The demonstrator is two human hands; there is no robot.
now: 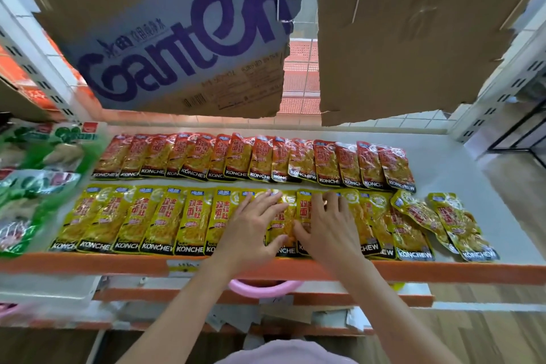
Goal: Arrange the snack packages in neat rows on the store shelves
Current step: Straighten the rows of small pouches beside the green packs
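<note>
My left hand (251, 226) and right hand (331, 224) lay flat, fingers spread, side by side on the yellow snack packs (165, 219) in the shelf's (461, 162) front row, pressing overlapped packs level. Red packs (236, 156) lined the back row; two yellow strays (461, 227) sat crooked at right.

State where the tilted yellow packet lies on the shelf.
In the head view the tilted yellow packet lies at the right end of the front yellow row, apart from both hands, beside bare shelf.
</note>
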